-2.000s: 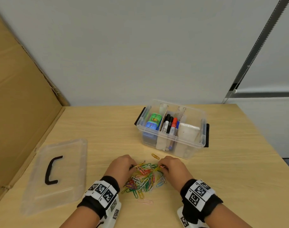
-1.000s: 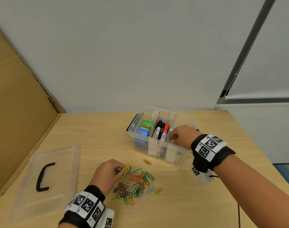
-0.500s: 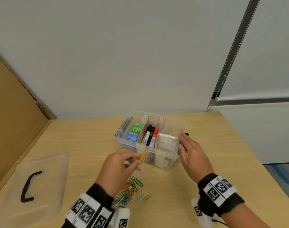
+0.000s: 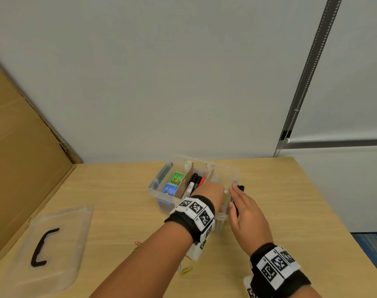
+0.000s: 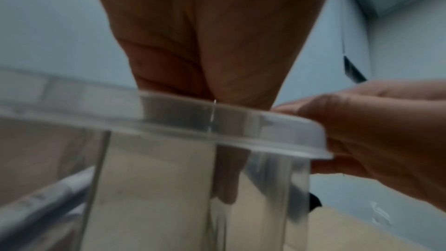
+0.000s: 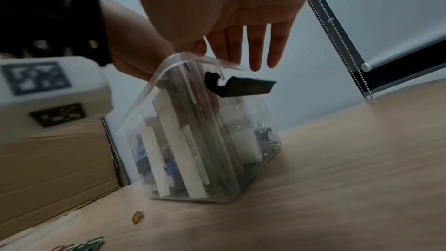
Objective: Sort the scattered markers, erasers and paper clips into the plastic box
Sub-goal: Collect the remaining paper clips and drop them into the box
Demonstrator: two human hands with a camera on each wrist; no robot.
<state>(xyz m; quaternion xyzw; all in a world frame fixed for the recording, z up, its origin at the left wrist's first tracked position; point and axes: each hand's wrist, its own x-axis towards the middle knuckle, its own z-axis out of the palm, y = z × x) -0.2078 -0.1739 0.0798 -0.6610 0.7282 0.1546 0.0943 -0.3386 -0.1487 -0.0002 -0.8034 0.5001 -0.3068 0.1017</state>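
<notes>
Clips going into the box's right compartment; most of the sort done, a few clips left on the desk.

My left hand [image 4: 209, 190] is over the right compartment of the plastic box [image 4: 161, 191], fingers dipped below the rim and hidden, so can't tell if it grips clips or has let go. My right hand [image 4: 246, 214] lies w/ straight fingers against the box's right end by the black latch [image 6: 237, 87], steadying it. Erasers [image 4: 173, 183] sit in the left compartment, markers [image 4: 194, 182] in the middle, some clips [image 6: 264, 136] at the bottom on the right. Loose paper clips [image 4: 186, 269] remain near me on the desk [image 4: 123, 198]; lid [image 4: 52, 239] is off, far left. Vs 0.5 s ago: left hand, then short of the near wall w/ a yellow clip, is now inside; right hand barely moved.
</notes>
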